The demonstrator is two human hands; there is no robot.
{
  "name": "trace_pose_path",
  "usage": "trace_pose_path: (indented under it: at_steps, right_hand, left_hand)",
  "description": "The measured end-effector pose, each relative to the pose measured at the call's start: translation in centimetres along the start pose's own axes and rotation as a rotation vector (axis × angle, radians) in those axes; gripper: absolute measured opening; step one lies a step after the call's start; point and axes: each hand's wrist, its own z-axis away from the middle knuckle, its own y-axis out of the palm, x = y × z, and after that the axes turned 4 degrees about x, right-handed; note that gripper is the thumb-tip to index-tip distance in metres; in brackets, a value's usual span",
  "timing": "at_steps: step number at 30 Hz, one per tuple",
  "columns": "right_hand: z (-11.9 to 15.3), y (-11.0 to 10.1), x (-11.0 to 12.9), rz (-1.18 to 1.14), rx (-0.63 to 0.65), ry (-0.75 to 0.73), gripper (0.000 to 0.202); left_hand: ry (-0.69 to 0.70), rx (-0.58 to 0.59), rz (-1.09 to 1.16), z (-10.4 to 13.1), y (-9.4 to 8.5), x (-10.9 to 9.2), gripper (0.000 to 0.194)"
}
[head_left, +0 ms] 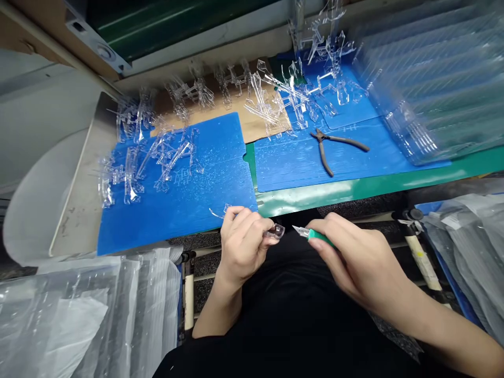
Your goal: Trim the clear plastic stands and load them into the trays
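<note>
My left hand [244, 242] is closed around a small clear plastic part [277, 231], whose rounded end sticks out past the thumb and fingertips. Facing it, my right hand [350, 252] grips a craft knife [319, 237] with a green handle and a pointed blade. The blade tip points at the clear part, with a small gap between them. Both hands are held in front of my body at the table's front edge. Another bit of clear plastic [219, 212] shows just above my left knuckles; I cannot tell whether it belongs to the held part.
Side cutters [322, 137] lie with handles spread on a blue sheet [283, 170]. Clear plastic moldings [167, 152] are heaped on another blue sheet [157, 226] and cardboard [252, 126]. Stacked clear trays [437, 89] stand at right. Bagged stacks [129, 310] flank my body.
</note>
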Motion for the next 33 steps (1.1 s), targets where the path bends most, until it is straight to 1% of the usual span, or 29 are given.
trace_pose_path:
  at_steps: [5, 9, 14, 17, 20, 22, 25, 27, 29, 31, 33]
  right_hand:
    - [0.3, -0.3, 0.6, 0.023, 0.028, -0.016, 0.022]
    - [0.6, -0.3, 0.6, 0.04, 0.034, -0.022, 0.023]
    - [0.8, -0.2, 0.3, 0.033, 0.049, -0.013, 0.022]
    - [0.4, 0.0, -0.7, 0.058, 0.011, 0.013, 0.023]
    - [-0.3, 0.2, -2.2, 0.087, -0.07, 0.075, 0.022]
    - [-0.6, 0.2, -2.7, 0.024, -0.082, 0.114, 0.018]
    - [-0.8, 0.0, -2.5, -0.141, -0.09, 0.142, 0.012]
    - [-0.8, 0.0, -1.9, -0.27, -0.098, 0.161, 0.009]
    - [-0.9, 0.1, -1.2, -0.412, -0.075, 0.185, 0.007]
    - [-0.8, 0.2, -0.8, -0.532, -0.059, 0.214, 0.01]
    - [-0.4, 0.1, -0.6, -0.604, -0.087, 0.267, 0.012]
  left_hand:
    - [-0.008, 0.013, 0.003, 0.1, 0.2, -0.3, 0.029]
    - [-0.008, 0.033, -0.015, 0.0, 0.3, -0.4, 0.032]
    - [0.007, 0.019, -0.028, -0.1, 0.4, -0.5, 0.034]
    - [0.004, 0.044, 0.057, -0.1, 0.3, -0.9, 0.031]
    - [-0.016, 0.083, 0.253, -0.2, 0.3, -1.5, 0.031]
    - [-0.07, 0.097, 0.399, -0.4, 0.2, -1.9, 0.032]
    - [-0.154, 0.097, 0.556, -0.7, 0.2, -2.5, 0.033]
    - [-0.171, 0.09, 0.603, -0.9, 0.4, -2.7, 0.034]
    - [-0.167, 0.101, 0.618, -0.9, 0.6, -2.6, 0.037]
    - [-0.188, 0.143, 0.626, -0.5, 0.8, -2.2, 0.037]
    - [-0.236, 0.198, 0.644, 0.2, 0.9, -1.9, 0.031]
